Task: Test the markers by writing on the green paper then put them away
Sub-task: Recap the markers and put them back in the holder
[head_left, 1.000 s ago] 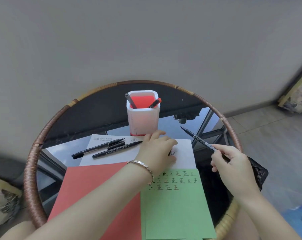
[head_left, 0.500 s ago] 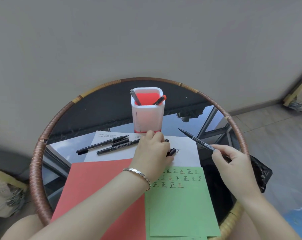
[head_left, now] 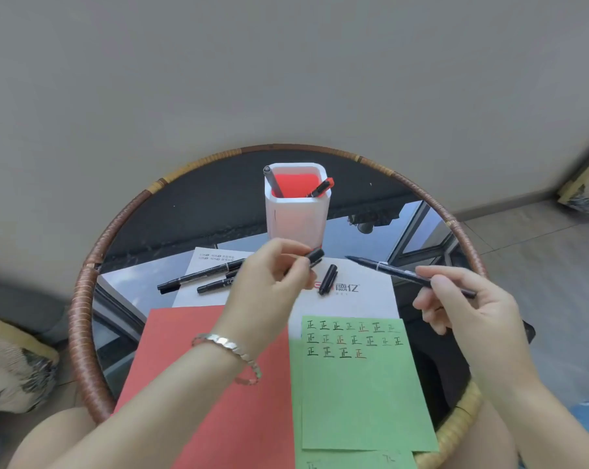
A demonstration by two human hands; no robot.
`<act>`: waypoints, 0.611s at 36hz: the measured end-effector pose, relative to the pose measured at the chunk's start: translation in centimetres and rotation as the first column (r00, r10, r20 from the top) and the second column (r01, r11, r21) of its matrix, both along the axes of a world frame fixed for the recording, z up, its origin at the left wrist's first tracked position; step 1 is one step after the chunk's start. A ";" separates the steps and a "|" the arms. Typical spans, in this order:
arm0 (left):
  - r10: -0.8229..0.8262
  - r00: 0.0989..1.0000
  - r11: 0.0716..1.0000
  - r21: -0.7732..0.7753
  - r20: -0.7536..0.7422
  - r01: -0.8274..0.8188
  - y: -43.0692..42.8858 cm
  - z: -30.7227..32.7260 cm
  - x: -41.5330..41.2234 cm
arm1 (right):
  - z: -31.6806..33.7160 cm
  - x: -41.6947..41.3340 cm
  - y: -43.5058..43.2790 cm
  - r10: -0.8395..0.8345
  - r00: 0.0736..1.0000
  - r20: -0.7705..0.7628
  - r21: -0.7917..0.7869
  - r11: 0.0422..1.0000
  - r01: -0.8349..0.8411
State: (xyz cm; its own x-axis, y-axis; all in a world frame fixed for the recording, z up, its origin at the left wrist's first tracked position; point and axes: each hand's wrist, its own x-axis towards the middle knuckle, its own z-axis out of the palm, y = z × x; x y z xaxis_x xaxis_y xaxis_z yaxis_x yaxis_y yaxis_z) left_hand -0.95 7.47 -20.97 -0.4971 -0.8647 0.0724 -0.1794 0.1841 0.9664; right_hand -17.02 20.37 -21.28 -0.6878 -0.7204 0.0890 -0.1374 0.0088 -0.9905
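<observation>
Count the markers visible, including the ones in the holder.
5: two in the white holder, a grey one and a red-capped one; two on the white sheet; one uncapped in the right hand. Others may be hidden.

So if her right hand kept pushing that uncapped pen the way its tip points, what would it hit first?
Probably the black cap pinched in the left hand's fingers; the thin black marker in the right hand aims at it, though depth is unclear.

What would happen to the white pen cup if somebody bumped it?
The pen cup would probably slide or tip: it is tall, narrow, and stands on smooth glass. It holds only two markers, so it is likely light. It looks like plastic, so probably would not break.
</observation>
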 end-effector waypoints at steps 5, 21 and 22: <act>0.098 0.992 0.965 0.253 -0.078 -0.075 -0.3 -0.4 2.0 | 0.7 1.2 -0.8 0.010 0.973 0.230 -0.081 0.997 0.009; 0.000 0.988 0.937 0.345 -0.154 0.054 1.0 -1.1 3.7 | 0.2 2.7 -0.9 0.167 0.936 0.310 -0.125 0.983 -0.134; -0.006 0.988 0.939 0.339 -0.154 0.058 1.1 -1.1 3.7 | 0.2 2.7 -0.9 0.170 0.935 0.310 -0.121 0.983 -0.139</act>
State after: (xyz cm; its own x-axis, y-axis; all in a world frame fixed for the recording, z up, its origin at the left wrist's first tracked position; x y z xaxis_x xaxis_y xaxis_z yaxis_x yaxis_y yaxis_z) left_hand 2.79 8.57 -22.10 -0.5311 -0.8340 -0.1497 -0.0291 -0.1586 0.9869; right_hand -14.31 19.47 -21.10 -0.5726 -0.8188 -0.0417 0.1923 -0.0847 -0.9777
